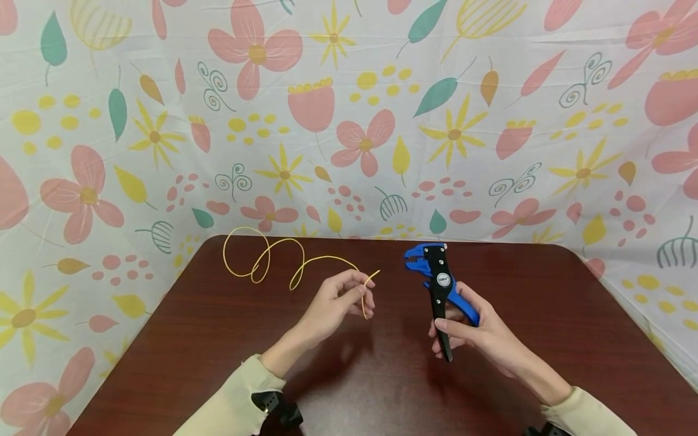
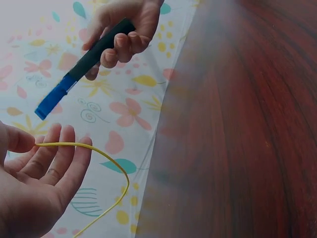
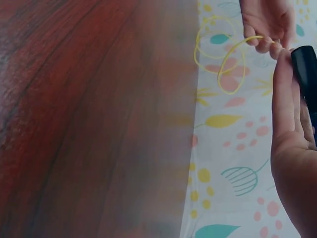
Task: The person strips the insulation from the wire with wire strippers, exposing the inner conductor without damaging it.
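a: what is the left hand (image 1: 339,301) doing?
b: it pinches a thin yellow wire (image 1: 283,260) near one end, between the thumb and the bent fingers. the short end of the wire pokes up past the fingers.
a: where does the rest of the wire go?
b: it curls in loops to the left, over the far part of the dark brown table (image 1: 218,339).
a: and the right hand (image 1: 474,330)?
b: its fingers wrap around the handles of a blue and black wire stripper (image 1: 438,284). the tool stands almost straight up, head at the top.
a: do the wire and the tool touch?
b: no, they are near but apart. a flowery cloth (image 1: 349,121) hangs behind the table.
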`<state>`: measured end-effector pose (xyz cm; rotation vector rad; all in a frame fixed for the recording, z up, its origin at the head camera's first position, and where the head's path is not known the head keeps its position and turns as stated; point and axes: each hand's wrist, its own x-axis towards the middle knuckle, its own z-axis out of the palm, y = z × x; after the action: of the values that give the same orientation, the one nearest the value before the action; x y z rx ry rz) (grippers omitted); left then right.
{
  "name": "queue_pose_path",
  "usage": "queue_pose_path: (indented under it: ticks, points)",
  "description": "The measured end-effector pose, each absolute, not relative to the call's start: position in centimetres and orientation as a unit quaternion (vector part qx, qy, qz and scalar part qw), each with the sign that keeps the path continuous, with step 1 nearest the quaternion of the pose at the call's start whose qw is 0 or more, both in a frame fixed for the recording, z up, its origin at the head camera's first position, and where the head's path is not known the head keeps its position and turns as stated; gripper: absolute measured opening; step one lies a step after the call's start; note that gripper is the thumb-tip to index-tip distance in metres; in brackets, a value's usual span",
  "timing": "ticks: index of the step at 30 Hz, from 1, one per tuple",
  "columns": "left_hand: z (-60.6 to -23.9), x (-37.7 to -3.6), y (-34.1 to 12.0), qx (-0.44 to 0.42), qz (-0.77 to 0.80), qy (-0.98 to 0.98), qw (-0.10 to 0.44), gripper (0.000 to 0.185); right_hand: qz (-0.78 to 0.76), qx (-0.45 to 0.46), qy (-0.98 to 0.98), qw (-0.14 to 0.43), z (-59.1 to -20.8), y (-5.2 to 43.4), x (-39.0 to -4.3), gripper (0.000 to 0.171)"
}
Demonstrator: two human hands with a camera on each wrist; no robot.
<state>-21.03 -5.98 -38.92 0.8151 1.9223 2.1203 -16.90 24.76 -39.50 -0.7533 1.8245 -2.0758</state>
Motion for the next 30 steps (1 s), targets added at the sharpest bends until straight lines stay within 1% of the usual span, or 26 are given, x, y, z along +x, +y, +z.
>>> queue_pose_path:
  ticks: [4, 11, 17, 19, 23, 30]
  points:
    - [-38.9, -20.99, -5.97, 0.275, 0.705, 0.648, 0.086, 0.016, -0.696, -0.246, 0.663, 0.126, -39.53, 24.63, -16.89, 0.05]
    - [-38.77, -20.97, -6.02, 0.28, 0.697, 0.655, 0.085, 0.016, -0.675, -0.237, 0.689, 0.115, -39.6, 24.16, -16.74, 0.048]
    - [-38.64, -20.96, -5.98, 0.281, 0.698, 0.654, 0.08, 0.017, -0.682, -0.256, 0.675, 0.119, -39.38, 23.84, -16.73, 0.066]
    - [-38.64, -20.97, -5.97, 0.281, 0.7, 0.652, 0.082, 0.017, -0.69, -0.265, 0.663, 0.124, -39.43, 23.84, -16.81, 0.069]
    - [-38.69, -20.97, -6.06, 0.277, 0.704, 0.649, 0.085, 0.017, -0.696, -0.272, 0.652, 0.132, -39.63, 23.96, -16.95, 0.071]
    - [-38.75, -20.98, -6.28, 0.275, 0.705, 0.649, 0.082, 0.017, -0.695, -0.281, 0.649, 0.131, -39.82, 23.93, -17.0, 0.068]
